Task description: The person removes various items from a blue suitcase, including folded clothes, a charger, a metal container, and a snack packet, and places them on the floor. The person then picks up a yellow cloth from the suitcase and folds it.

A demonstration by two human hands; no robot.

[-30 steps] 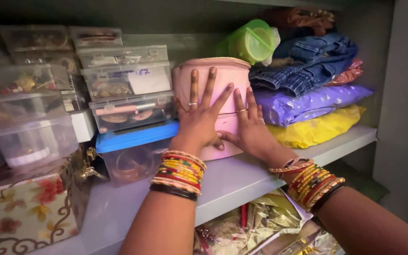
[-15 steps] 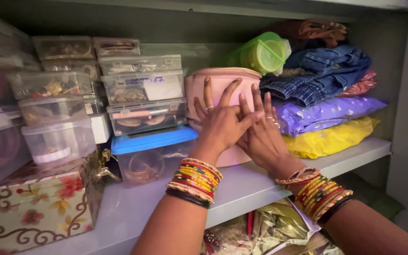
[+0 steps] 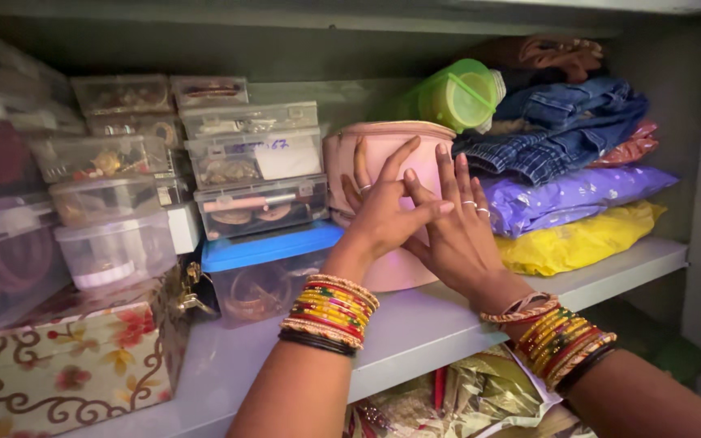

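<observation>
My left hand (image 3: 383, 215) and right hand (image 3: 452, 235), fingers spread flat, press the round pink zipped pouch (image 3: 391, 162); shove crookedly and the green plastic lidded tub (image 3: 456, 93) could topple.

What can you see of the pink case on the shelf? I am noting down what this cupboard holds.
The pink case is rounded and looks like soft leatherette, with a zip line near its top, apparently shut. It stands upright on the grey shelf, between stacked clear boxes and folded clothes. The left hand and the right hand lie open against its front, hiding most of it.
</observation>
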